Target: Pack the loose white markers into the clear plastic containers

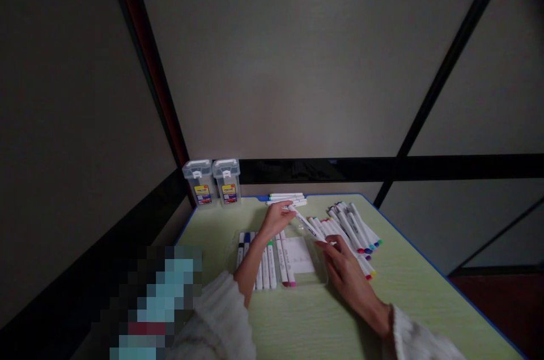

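Observation:
A white marker (306, 224) slants between my two hands, above the table. My left hand (277, 219) pinches its upper left end, and the fingers of my right hand (342, 266) close on its lower right end. Beneath them lies a clear plastic tray (317, 279). Several white markers (266, 269) stand side by side in a row at its left, partly hidden by my left forearm. Two pink- and red-ended markers (285, 261) lie beside a white paper (300, 255) in the tray. To the right is a loose pile of markers (352, 223) with coloured ends.
Two clear lidded boxes (199, 181) with yellow labels stand at the back left corner. Several more markers (287, 198) lie at the table's back edge. The pale green table (306, 320) has a blue rim and meets a grey panelled wall (276, 65).

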Available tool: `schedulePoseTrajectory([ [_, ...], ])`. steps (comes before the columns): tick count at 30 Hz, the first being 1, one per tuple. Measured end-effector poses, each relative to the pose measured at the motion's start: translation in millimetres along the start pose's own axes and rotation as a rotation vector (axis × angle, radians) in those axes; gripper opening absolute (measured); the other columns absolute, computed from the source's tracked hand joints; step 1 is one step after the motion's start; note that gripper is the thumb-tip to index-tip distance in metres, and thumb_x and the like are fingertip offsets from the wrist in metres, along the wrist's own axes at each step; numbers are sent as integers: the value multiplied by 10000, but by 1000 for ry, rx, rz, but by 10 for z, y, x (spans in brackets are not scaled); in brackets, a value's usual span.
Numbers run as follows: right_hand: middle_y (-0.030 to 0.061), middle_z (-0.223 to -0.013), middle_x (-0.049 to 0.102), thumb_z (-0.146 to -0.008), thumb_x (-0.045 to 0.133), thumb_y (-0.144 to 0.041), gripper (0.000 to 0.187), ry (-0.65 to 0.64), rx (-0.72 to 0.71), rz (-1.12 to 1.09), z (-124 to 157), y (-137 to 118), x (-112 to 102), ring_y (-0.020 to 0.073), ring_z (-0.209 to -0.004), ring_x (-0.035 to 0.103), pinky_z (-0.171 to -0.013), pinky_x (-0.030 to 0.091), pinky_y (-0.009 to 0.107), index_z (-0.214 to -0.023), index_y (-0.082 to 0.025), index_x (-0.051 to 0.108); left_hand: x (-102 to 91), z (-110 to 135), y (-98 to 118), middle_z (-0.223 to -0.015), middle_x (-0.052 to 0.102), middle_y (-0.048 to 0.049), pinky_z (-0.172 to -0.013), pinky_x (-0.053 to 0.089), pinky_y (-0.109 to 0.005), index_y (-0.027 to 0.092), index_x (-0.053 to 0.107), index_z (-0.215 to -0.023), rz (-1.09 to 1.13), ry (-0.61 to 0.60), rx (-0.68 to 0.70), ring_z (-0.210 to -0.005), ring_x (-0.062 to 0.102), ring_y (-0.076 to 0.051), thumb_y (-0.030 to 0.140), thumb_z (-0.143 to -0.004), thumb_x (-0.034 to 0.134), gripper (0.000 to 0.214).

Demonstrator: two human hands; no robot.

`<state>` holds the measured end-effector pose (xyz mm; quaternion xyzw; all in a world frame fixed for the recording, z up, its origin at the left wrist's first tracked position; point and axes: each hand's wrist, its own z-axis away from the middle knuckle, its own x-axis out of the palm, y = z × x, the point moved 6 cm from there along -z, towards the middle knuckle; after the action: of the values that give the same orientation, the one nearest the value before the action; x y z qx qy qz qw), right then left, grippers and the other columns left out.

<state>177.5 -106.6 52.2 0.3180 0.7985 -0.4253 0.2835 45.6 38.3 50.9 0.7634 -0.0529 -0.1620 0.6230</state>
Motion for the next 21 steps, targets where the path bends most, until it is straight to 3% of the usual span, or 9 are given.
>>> schedulePoseTrajectory([
  [9, 118, -1059, 451, -749, 361, -55, 376, 66, 10, 17, 11, 128, -34, 214, -863, 524, -743, 465, 360, -1047, -173, 556, 144, 25, -3, -754, 654, -68, -713, 472, -285, 68, 563, -1057, -52, -69, 27, -756, 609, -176, 111, -685, 601, 376],
  [17, 123, -1229, 426, -741, 347, -40, 441, 9, -28, 40, 7, 143, 33, 234, -1087, 477, -890, 421, 379, -1116, -176, 536, 336, 150, 147, -822, 655, -76, -712, 475, -277, 84, 592, -1004, -71, -244, 82, -750, 610, -161, 145, -683, 615, 327],
  [21, 118, -1252, 424, -735, 334, -30, 480, -2, -37, 51, 5, 142, 43, 230, -1125, 456, -927, 399, 377, -1154, -180, 517, 370, 157, 149, -944, 644, -87, -742, 471, -275, 105, 599, -998, -84, -268, 102, -788, 608, -156, 156, -691, 616, 311],
])
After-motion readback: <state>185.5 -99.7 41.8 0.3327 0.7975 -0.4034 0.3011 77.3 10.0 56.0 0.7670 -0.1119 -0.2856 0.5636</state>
